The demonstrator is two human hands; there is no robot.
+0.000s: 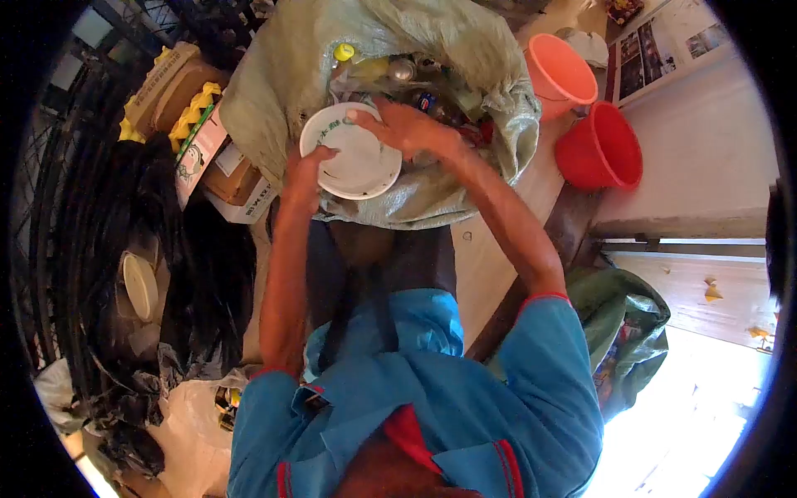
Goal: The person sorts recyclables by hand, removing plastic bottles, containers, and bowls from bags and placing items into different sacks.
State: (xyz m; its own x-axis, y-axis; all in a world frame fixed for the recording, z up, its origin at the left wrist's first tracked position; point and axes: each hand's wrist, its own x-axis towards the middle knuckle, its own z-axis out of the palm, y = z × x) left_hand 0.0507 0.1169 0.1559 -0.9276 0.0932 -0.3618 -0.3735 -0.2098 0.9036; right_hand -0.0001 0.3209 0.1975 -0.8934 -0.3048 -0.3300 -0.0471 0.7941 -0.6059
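A round white plastic bowl [357,170] with green writing inside is held over the near edge of a large pale green woven sack [274,91]. My left hand [307,173] grips the bowl's left rim, its thumb lying inside. At the upper right of the bowl, my right hand [400,129] holds the rim, with the thumb over the inner side. Behind the hands the sack's mouth shows mixed bottles and cans, among them a yellow cap [344,52] and a silvery round can end [403,70].
An orange-pink bucket [561,73] and a red bucket [599,149] stand at the right. Below them is a filled green sack [618,303]. Cardboard boxes [237,178], black plastic bags [212,290] and a white oval lid [140,286] lie at the left.
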